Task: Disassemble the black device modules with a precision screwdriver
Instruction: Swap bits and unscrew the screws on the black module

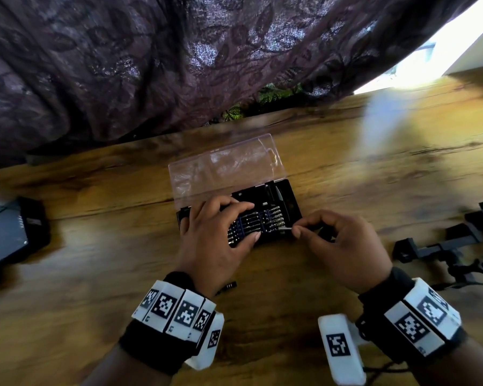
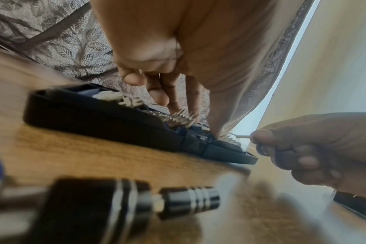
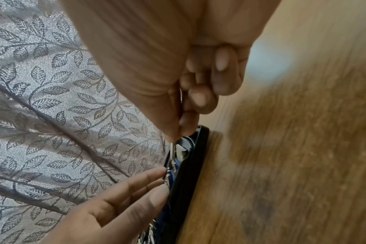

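Observation:
An open black bit case (image 1: 287, 196) with a clear lid (image 1: 226, 165) lies at mid table. My left hand (image 1: 234, 218) rests on it, fingers spread over the rows of metal bits (image 1: 273, 215), thumb at the front edge. My right hand (image 1: 297, 228) pinches a thin metal bit (image 1: 286, 227) between thumb and forefinger at the case's right end; the other fingers are curled. The left wrist view shows that bit (image 2: 242, 136) pointing at the case (image 2: 94, 118). In the right wrist view the bit (image 3: 171, 150) reaches down into the tray. Black module parts (image 1: 444, 246) lie at the right.
A flat black device (image 1: 11, 229) sits at the table's left edge. A black cylinder with silver rings (image 2: 188, 200) lies on the wood under my left wrist. A patterned curtain (image 1: 179, 65) hangs along the table's far edge.

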Available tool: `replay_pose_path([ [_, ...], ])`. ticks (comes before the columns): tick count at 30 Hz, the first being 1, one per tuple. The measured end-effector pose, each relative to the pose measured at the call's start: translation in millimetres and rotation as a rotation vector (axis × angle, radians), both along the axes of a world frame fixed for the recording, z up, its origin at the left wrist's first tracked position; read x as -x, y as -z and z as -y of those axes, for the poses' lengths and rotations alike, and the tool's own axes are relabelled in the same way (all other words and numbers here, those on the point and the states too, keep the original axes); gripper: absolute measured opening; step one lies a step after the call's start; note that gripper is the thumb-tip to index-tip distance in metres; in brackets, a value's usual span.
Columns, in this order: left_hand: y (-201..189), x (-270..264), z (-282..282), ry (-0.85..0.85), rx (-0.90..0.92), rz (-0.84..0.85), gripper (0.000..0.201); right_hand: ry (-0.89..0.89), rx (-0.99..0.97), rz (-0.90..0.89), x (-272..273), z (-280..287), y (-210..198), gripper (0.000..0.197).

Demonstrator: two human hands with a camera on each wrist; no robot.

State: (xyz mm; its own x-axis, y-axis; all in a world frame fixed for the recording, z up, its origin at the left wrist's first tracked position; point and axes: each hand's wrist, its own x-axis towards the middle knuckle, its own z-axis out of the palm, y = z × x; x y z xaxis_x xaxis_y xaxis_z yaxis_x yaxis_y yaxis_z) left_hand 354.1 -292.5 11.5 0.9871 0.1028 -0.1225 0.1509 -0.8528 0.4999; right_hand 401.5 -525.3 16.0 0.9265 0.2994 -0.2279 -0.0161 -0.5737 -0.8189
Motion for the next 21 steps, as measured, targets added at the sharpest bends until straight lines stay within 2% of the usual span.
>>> replay_pose_path([
  [11,5,5,-6,0.0,0.055,0.022,0.05,-0.008,0.027,0.006,0,-11,-6,0.006],
  [17,-10,18,-17,-0.023,0.121,0.071,0.043,-0.037,0.021,-0.021,9,-14,-9,0.006],
  [21,-16,31,-13,0.116,0.228,-0.028,0.028,-0.153,-0.024,-0.096,24,-24,-12,0.001],
])
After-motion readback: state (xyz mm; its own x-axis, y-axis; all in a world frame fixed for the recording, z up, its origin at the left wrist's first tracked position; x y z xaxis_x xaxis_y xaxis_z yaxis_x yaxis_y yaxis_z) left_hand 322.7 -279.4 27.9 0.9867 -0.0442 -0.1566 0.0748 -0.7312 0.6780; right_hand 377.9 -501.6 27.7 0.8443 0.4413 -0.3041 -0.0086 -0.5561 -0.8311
